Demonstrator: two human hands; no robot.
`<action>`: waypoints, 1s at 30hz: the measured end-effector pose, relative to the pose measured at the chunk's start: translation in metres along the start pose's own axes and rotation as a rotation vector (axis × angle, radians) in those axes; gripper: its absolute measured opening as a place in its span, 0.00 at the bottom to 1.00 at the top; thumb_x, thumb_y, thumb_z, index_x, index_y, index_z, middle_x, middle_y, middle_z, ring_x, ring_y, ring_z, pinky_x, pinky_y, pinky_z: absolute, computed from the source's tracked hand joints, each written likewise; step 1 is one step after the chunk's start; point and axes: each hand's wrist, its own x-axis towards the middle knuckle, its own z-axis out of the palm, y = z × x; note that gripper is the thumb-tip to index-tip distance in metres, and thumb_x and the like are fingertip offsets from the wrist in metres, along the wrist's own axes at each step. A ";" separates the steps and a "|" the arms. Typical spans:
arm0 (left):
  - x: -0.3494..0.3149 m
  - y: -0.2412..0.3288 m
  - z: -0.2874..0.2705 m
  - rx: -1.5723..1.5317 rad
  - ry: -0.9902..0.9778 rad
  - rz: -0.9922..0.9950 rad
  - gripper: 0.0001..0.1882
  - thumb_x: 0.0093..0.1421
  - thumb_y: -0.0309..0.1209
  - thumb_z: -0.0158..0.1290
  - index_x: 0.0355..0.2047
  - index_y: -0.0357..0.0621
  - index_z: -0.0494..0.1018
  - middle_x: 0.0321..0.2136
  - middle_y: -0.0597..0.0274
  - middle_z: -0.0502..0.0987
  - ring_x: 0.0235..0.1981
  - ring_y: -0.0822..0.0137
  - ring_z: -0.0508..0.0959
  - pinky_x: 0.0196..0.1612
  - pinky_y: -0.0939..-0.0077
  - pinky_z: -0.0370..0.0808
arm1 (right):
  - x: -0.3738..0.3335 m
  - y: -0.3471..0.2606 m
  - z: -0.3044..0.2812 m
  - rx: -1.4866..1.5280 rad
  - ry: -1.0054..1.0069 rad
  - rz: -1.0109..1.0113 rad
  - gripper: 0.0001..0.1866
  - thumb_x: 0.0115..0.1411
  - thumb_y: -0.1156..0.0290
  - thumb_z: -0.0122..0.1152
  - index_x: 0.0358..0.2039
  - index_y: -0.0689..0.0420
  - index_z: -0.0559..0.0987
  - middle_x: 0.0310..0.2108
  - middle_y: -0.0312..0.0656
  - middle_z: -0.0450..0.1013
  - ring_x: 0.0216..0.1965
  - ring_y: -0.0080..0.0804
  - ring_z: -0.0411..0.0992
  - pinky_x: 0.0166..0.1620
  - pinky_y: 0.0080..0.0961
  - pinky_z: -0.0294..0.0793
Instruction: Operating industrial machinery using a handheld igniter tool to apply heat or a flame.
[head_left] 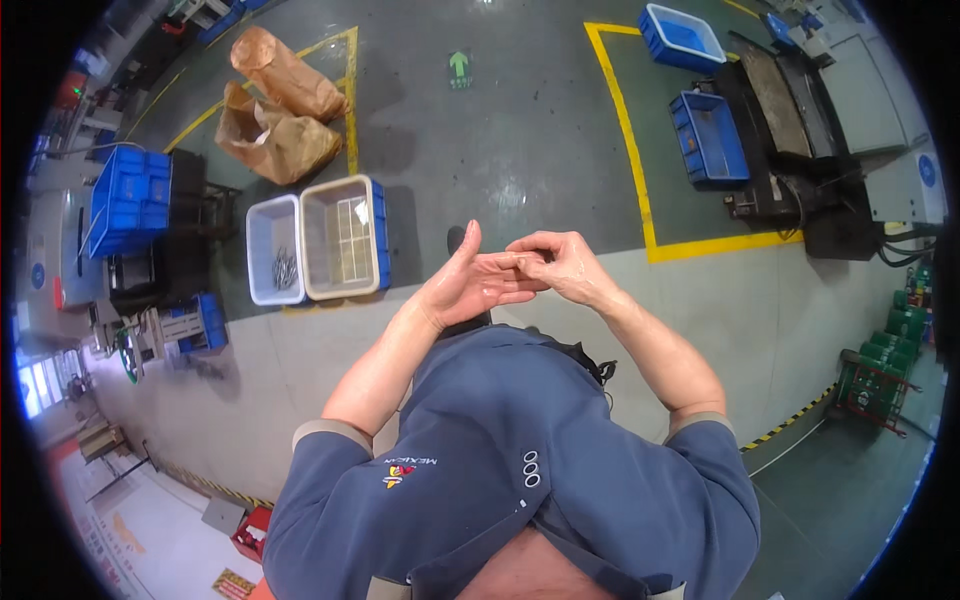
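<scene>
Blue-grey work shirt (480,420); before it, left hand (482,280), palm up, unclenched; right hand (568,268), thumb and forefinger bent at the left fingers; whether they pinch anything there, I cannot tell. Advisable: palm level, touch light.

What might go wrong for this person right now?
The right hand touches the open left hand; anything small between them, which I can't make out, could drop. The left hand looks shiny, so its grip might be slippery. The white bin holding metal pieces stands on the floor to the left, so a careless step might knock it.
</scene>
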 end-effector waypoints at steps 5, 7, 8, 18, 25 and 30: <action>0.040 0.115 -0.030 0.034 -0.031 -0.054 0.55 0.63 0.74 0.28 0.67 0.31 0.60 0.66 0.45 0.64 0.67 0.50 0.65 0.71 0.55 0.60 | 0.107 -0.041 -0.019 -0.167 0.104 0.002 0.15 0.58 0.77 0.56 0.44 0.66 0.82 0.36 0.43 0.81 0.36 0.25 0.78 0.43 0.25 0.79; 0.053 0.153 -0.036 0.053 0.012 -0.084 0.54 0.64 0.73 0.29 0.67 0.32 0.60 0.66 0.45 0.65 0.68 0.51 0.64 0.71 0.55 0.61 | 0.137 -0.056 -0.026 -0.140 0.148 -0.009 0.13 0.59 0.77 0.56 0.43 0.66 0.83 0.35 0.42 0.81 0.36 0.23 0.77 0.42 0.24 0.78; 0.060 0.171 -0.038 0.075 0.061 -0.096 0.53 0.64 0.73 0.29 0.67 0.33 0.60 0.66 0.45 0.65 0.68 0.51 0.64 0.70 0.56 0.61 | 0.150 -0.063 -0.031 -0.119 0.178 -0.030 0.12 0.61 0.76 0.56 0.42 0.65 0.83 0.35 0.41 0.80 0.36 0.22 0.76 0.42 0.24 0.77; 0.205 0.360 -0.060 0.551 0.248 0.195 0.26 0.68 0.41 0.57 0.60 0.38 0.70 0.49 0.56 0.80 0.49 0.66 0.81 0.52 0.73 0.78 | 0.308 -0.124 -0.147 0.920 0.013 -0.301 0.41 0.63 0.58 0.54 0.72 0.62 0.54 0.70 0.59 0.56 0.71 0.48 0.57 0.74 0.42 0.52; 0.324 0.502 -0.046 0.807 0.354 0.492 0.22 0.64 0.28 0.61 0.57 0.38 0.73 0.36 0.67 0.79 0.39 0.77 0.78 0.45 0.80 0.77 | 0.445 -0.163 -0.251 0.843 -0.170 -0.307 0.48 0.65 0.43 0.53 0.73 0.64 0.51 0.72 0.57 0.51 0.74 0.47 0.50 0.75 0.42 0.46; 0.374 0.586 -0.039 1.045 0.495 0.491 0.18 0.62 0.28 0.62 0.52 0.38 0.76 0.33 0.68 0.80 0.36 0.79 0.77 0.42 0.82 0.77 | 0.537 -0.210 -0.317 0.545 -0.235 -0.347 0.52 0.64 0.38 0.54 0.72 0.69 0.51 0.72 0.58 0.52 0.74 0.46 0.51 0.74 0.41 0.46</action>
